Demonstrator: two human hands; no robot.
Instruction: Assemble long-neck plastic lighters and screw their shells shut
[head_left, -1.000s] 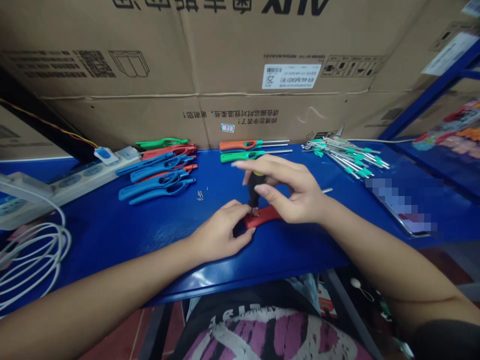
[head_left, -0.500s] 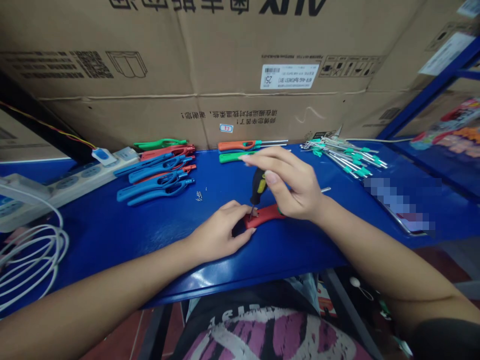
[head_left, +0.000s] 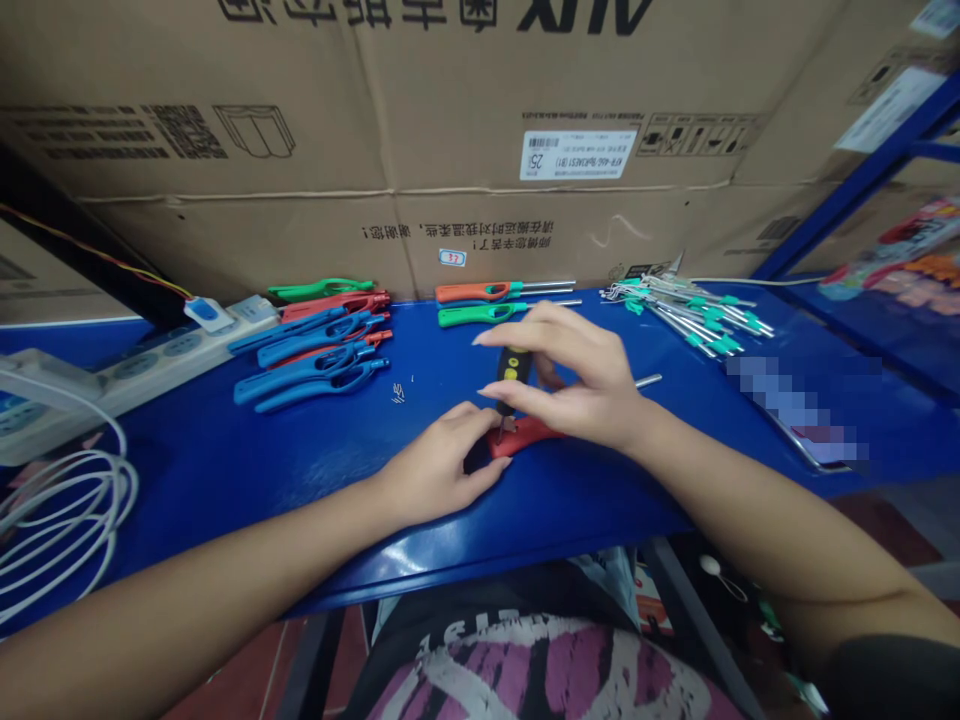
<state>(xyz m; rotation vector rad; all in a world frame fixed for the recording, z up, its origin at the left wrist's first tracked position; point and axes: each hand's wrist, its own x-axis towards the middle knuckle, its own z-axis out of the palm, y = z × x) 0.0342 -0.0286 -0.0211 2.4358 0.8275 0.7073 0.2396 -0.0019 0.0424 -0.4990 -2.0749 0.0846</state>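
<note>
A red lighter (head_left: 529, 433) lies on the blue table, its metal tube poking out past my right wrist. My left hand (head_left: 450, 465) pinches the lighter's near-left end between thumb and fingers. Upright over that end stands a black-and-yellow screwdriver (head_left: 513, 378), its tip against the red body. My right hand (head_left: 581, 380) has its fingers around the screwdriver's handle; the middle of the lighter is hidden beneath this hand. A small pile of screws (head_left: 398, 393) sits to the left of the lighter.
Blue, red and green lighter shells (head_left: 322, 375) are stacked at left by a power strip (head_left: 150, 370). An orange lighter (head_left: 472, 292) and a green lighter (head_left: 471, 315) lie at the back. Metal tubes with green parts (head_left: 697, 315) and a phone (head_left: 795, 415) are on the right.
My right hand has shifted its fingers on the screwdriver, and the handle now stands more upright. My left hand and the red lighter have stayed in place.
</note>
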